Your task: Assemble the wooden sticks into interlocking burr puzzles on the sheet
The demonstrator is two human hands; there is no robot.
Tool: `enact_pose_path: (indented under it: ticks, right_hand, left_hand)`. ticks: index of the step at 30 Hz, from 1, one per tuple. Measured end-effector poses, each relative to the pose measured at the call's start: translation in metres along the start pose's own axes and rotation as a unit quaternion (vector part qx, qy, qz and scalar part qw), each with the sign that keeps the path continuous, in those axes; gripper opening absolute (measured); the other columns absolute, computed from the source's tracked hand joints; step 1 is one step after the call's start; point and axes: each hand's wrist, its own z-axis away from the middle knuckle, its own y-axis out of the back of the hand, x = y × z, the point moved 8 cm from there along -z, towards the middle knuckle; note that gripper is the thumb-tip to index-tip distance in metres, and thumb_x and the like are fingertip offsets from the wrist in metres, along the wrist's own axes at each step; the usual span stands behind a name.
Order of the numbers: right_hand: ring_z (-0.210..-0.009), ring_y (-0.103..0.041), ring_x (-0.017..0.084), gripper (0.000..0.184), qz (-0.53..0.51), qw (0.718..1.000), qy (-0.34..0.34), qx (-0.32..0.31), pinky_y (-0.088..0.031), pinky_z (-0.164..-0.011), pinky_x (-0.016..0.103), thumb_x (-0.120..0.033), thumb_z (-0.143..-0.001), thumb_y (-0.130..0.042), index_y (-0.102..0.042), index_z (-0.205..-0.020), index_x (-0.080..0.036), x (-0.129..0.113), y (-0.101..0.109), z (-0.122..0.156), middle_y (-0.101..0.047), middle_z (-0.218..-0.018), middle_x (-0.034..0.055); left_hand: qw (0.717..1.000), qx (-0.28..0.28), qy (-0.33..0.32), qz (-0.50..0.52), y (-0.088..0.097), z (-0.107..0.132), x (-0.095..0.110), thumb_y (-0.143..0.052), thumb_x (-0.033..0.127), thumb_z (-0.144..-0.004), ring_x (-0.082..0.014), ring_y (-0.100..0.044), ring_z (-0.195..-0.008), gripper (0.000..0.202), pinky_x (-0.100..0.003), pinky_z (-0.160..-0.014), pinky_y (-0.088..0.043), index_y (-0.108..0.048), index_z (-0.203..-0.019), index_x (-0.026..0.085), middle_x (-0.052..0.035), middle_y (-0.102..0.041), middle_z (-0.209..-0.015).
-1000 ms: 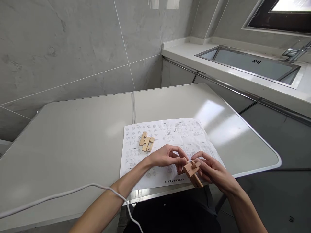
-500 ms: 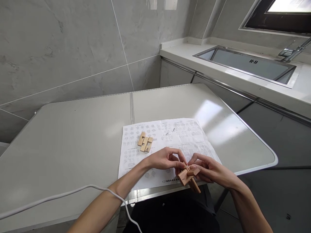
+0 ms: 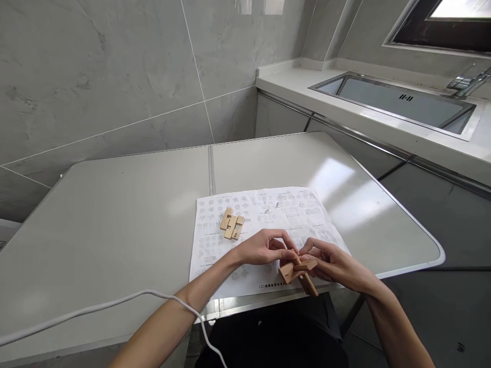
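Between my two hands is a reddish-brown wooden interlocking puzzle (image 3: 288, 272), its pieces crossing at angles. My left hand (image 3: 267, 247) pinches it from the upper left with thumb and fingers. From the right, my right hand (image 3: 330, 264) grips it, and some of those fingers are hidden behind the wood. One piece sticks out downward past the table's front edge. Several pale notched wooden pieces (image 3: 232, 225) lie side by side on the printed sheet (image 3: 264, 214), left of the hands; one bears a dark number 3.
The sheet of small line diagrams rests on a pale folding table (image 3: 115, 220) with a seam across it. A white cable (image 3: 115, 301) runs over the left forearm. Behind and right stand a counter (image 3: 284, 79), a sink (image 3: 387, 99) and a faucet (image 3: 466, 84).
The puzzle has turned slightly in my hands, and its crossing pieces sit at a somewhat different angle. Both hands keep their hold. The whole view has shifted a little.
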Motion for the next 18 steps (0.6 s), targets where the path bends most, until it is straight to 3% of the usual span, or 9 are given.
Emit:
enact_pose_path:
  ticks: [4, 10, 14, 18]
  right_hand:
    - [-0.051, -0.033, 0.007, 0.045, -0.065, 0.997, -0.015, -0.041, -0.018, -0.045, 0.020, -0.064, -0.098, -0.069, -0.061, -0.100, -0.019, 0.003, -0.007, 0.005, -0.050, -0.064, -0.0060]
    - [-0.049, -0.031, 0.006, 0.043, -0.136, 0.990, -0.019, -0.029, -0.016, -0.043, 0.020, -0.061, -0.095, -0.074, -0.060, -0.097, -0.021, 0.014, -0.010, 0.007, -0.054, -0.066, -0.0044]
    - [-0.047, -0.021, 0.005, 0.045, -0.201, 0.979, -0.024, 0.033, -0.012, -0.044, 0.020, -0.064, -0.094, -0.074, -0.061, -0.099, -0.021, 0.019, -0.008, 0.007, -0.046, -0.059, -0.0078]
    - [-0.046, -0.018, 0.004, 0.037, -0.288, 0.947, -0.021, 0.144, -0.016, -0.043, 0.020, -0.054, -0.093, -0.078, -0.063, -0.099, -0.020, 0.019, 0.009, 0.005, -0.042, -0.060, -0.0085]
  left_hand:
    - [0.998, -0.026, -0.014, 0.049, -0.003, 0.002, 0.005, -0.086, 0.050, -0.087, -0.0163, -0.074, -0.074, 0.041, -0.032, -0.073, -0.060, -0.073, -0.102, 0.014, -0.0090, -0.076, -0.091]
    - [0.998, -0.012, -0.016, 0.059, 0.000, 0.002, 0.010, -0.086, 0.050, -0.087, -0.0147, -0.072, -0.072, 0.040, -0.031, -0.072, -0.059, -0.075, -0.102, 0.014, -0.0064, -0.074, -0.087]
    - [0.997, 0.058, -0.008, 0.047, 0.013, 0.000, 0.011, -0.087, 0.051, -0.085, -0.0146, -0.070, -0.073, 0.043, -0.032, -0.074, -0.059, -0.075, -0.101, 0.013, -0.0078, -0.075, -0.089]
    - [0.989, 0.121, -0.027, 0.079, 0.027, -0.002, 0.011, -0.082, 0.050, -0.091, -0.0151, -0.073, -0.074, 0.045, -0.034, -0.072, -0.060, -0.072, -0.112, 0.012, -0.0151, -0.074, -0.115]
